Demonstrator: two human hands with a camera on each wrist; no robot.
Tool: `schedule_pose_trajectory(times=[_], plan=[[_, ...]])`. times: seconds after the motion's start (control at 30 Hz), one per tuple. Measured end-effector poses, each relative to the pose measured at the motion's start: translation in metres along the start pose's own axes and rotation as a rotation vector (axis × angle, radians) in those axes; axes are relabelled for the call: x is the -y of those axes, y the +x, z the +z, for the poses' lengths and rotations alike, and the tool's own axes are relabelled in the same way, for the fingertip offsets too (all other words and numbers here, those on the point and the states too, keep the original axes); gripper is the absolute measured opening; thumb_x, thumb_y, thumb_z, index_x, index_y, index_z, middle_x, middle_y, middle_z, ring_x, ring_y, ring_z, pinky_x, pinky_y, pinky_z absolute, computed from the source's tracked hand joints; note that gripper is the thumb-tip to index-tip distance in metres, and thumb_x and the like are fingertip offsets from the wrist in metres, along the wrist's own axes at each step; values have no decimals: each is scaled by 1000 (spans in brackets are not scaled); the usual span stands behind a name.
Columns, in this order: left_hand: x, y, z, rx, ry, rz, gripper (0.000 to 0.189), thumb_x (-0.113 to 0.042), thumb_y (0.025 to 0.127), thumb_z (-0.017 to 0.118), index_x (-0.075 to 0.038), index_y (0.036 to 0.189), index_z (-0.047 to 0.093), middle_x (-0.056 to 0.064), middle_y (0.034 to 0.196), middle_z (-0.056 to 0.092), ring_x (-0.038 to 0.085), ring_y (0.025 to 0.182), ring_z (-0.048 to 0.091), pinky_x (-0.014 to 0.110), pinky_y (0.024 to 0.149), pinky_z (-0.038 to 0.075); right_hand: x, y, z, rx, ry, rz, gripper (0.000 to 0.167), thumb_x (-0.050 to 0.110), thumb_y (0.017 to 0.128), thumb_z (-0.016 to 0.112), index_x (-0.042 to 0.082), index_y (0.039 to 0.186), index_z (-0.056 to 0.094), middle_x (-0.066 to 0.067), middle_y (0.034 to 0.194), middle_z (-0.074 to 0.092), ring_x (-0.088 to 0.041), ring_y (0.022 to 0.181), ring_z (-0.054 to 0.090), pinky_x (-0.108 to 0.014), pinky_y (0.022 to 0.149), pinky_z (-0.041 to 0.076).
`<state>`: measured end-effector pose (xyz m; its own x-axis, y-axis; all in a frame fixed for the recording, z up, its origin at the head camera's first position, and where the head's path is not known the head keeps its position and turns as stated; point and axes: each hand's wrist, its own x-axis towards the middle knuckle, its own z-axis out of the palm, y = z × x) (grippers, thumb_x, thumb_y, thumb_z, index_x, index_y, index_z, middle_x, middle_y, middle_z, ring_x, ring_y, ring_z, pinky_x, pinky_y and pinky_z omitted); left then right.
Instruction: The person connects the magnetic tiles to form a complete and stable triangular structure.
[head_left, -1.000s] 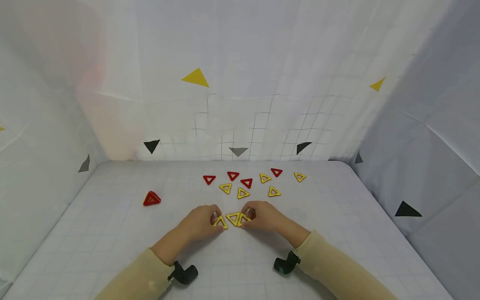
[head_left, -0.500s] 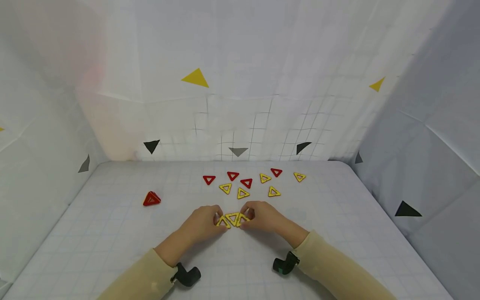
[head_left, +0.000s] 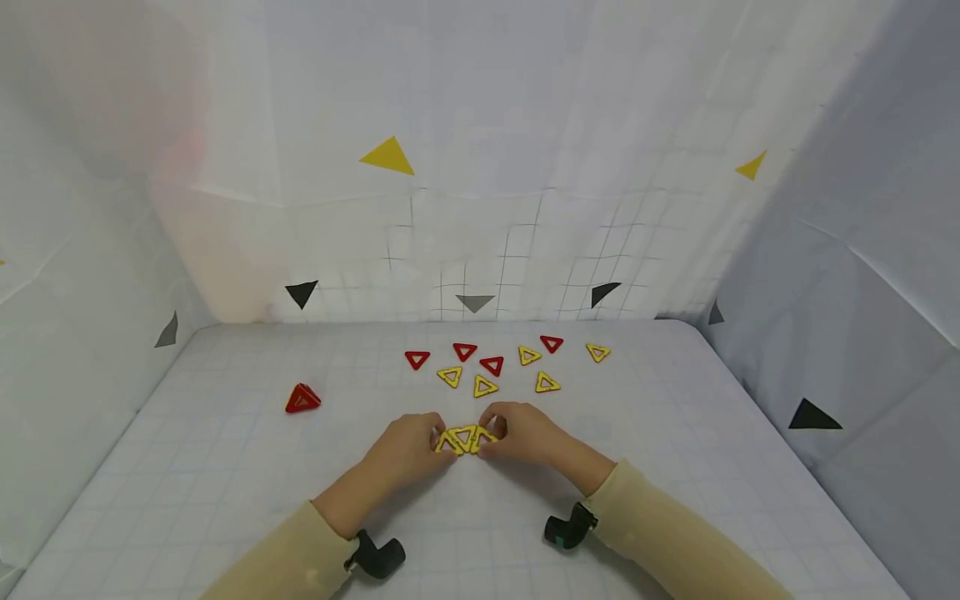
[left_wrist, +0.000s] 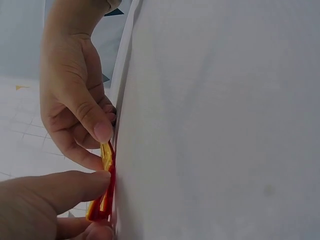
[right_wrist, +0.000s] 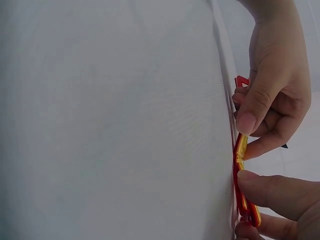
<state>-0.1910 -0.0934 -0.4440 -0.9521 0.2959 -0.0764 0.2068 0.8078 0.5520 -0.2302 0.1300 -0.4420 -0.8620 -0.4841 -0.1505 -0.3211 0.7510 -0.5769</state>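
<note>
Three yellow triangle tiles lie side by side in a row in the head view: a left one (head_left: 448,446), a middle one (head_left: 455,432) pointing toward me, and a right one (head_left: 491,434). My left hand (head_left: 405,447) pinches the left tile between thumb and fingers. The right tile is pinched by my right hand (head_left: 522,433). The middle tile touches both neighbours. From the side, in the left wrist view, the yellow row (left_wrist: 106,155) shows red along its table side. Fingers hide parts of the outer tiles.
Beyond the hands lie several loose triangles, among them a red triangle (head_left: 492,366) and a yellow triangle (head_left: 484,386). A red triangular piece with raised sides (head_left: 303,399) stands on the left of the white table (head_left: 225,467). White sheets (head_left: 480,100) enclose the back and sides.
My left hand has moved right with its yellow tile, closing the gap to the middle tile. My right hand has shifted only slightly left.
</note>
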Motion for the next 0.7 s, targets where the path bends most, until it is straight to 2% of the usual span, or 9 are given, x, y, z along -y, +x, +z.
schedule_pose_trajectory(times=[0.23,0.7], plan=[[0,-2,-1,-18,-6,39,29,-27,86,79,-6,104,73,-4,66,52,11,61,46,28,56,38,0,0,1,-6,-8,-2,32,31,81,85,19,106,68,4,78,58,-13,71,53,-30,64,45],[2,-2,0,-19,-62,11,34,-20,81,84,-3,108,72,-3,76,56,14,73,51,30,66,43,3,-2,0,-3,14,-4,33,28,81,85,17,108,68,3,76,58,-13,69,53,-29,61,43]])
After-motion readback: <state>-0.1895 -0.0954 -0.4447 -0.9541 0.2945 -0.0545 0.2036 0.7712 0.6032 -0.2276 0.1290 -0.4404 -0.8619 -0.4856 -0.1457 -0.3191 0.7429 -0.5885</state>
